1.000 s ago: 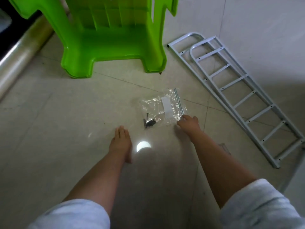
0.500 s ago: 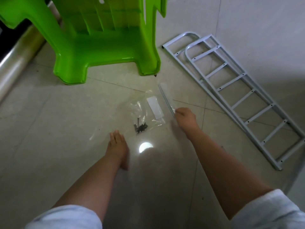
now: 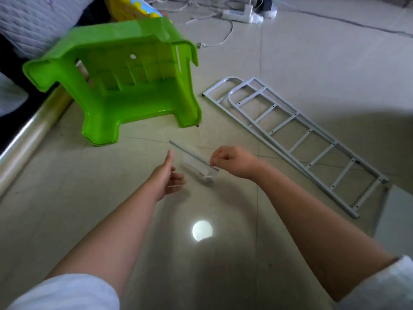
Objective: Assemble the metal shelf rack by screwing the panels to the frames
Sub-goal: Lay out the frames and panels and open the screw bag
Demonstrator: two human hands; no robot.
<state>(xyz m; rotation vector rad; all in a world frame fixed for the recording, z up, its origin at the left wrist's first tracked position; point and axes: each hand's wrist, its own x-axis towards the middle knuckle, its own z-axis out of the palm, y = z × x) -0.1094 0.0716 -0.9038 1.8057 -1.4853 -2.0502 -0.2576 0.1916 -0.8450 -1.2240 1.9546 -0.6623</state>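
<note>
A person's two bare forearms reach forward over a pale tiled floor. At the centre of the frame, the right hand pinches the corner of a clear plastic zip bag, lifting it off the floor so it hangs edge-on and blurred; what is in it cannot be made out. The left hand is just beside the bag at centre left, released, with the thumb raised and the fingers spread towards the bag, not touching it. At the right of the frame, two grey metal ladder-like side frames of the shelf rack lie flat and overlapping on the floor, well apart from the hands. In the upper left, a bright green plastic stool lies tipped on its side. A white power strip with cables lies at the top edge.
</note>
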